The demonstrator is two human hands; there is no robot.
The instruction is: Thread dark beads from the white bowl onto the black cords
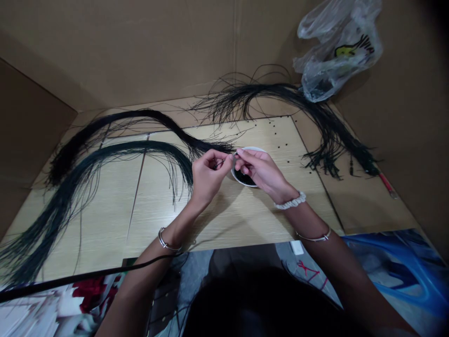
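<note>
My left hand (pixel 209 173) is closed in a pinch, with a thin dark strand (pixel 220 164) showing at its fingers. Fingertip to fingertip with it, my right hand (pixel 261 171) also pinches, but what lies between its fingers is too small to make out. Both hands are over or beside a white bowl (pixel 253 185) of small black bits that look like beads (pixel 243 178). Close to my left hand lie the ends of a black strand bundle (pixel 150 113) and a dark green strand bundle (pixel 140 146).
At the back right lies another dark strand bundle (pixel 308 105) with knotted-looking ends, near a red stick-like object (pixel 387 185). A clear plastic bag (pixel 340 56) rests above it. Black specks (pixel 275 133) dot the tabletop (pixel 164 224). Cardboard walls (pixel 157 51) surround the table. A black cable (pixel 87 275) crosses the lower left.
</note>
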